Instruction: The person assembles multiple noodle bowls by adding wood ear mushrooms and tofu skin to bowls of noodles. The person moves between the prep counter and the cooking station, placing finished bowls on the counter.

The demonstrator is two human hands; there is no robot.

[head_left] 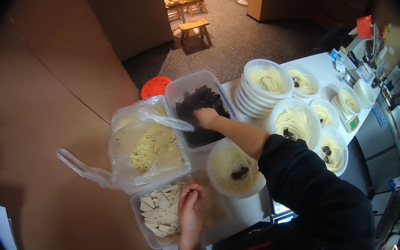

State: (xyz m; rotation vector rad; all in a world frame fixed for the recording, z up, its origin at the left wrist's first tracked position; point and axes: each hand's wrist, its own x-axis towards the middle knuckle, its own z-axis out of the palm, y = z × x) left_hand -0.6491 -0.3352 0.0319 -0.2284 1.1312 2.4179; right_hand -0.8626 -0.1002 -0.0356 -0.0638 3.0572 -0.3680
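Observation:
My right hand [205, 118] reaches into a clear plastic bin of dark wood ear mushrooms [202, 97]; its fingertips are hidden among the pieces. Over a bin of flat white slices [160, 211], my left hand [190, 210] is closed, fingers curled together around a small dark bit I cannot make out. Between my arms stands a round tub of pale noodles [224, 164] with a dark clump on top. Pale yellow strips [145, 152] lie in an open clear plastic bag [128, 121] inside another bin, left of the wood ear.
Several stacked noodle tubs [251, 97] and more single tubs [296, 121] crowd the right of the white table [323, 61]. One tub rests on a scale [352, 122]. An orange-red stool [155, 86] stands behind the bins. A brown wall [51, 117] rises at left.

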